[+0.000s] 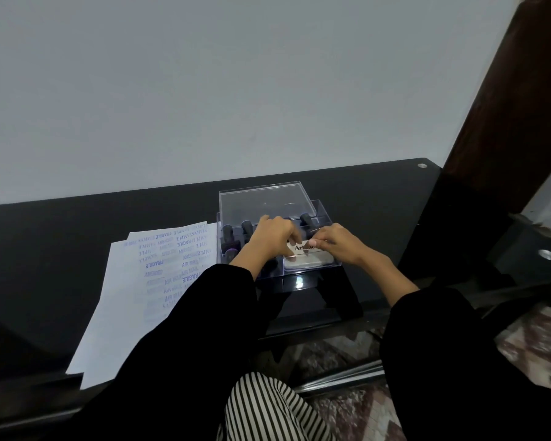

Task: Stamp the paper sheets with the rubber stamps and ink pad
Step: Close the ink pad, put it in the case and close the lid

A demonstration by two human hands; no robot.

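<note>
Fingers (295, 239) of left hand (272, 238) and right hand (339, 246) are curled in, both pinching a small white card with black lettering (301, 248). The card is just above a flat white rectangular ink pad (309, 264) in the front right part of a clear acrylic box (331, 224), whose lid (264, 200) is tipped back. Dark-handled rubber stamps (228, 235) stand upright in the box's left and rear parts. The box sits on a glossy black tabletop (77, 233), close to its back edge. White paper sheets (124, 313), covered in blue stamped words, overlap left of the box and reach the front edge. Pale grey wall (268, 90) behind; brown wooden frame (506, 122) at right; patterned floor (538, 338) below.
</note>
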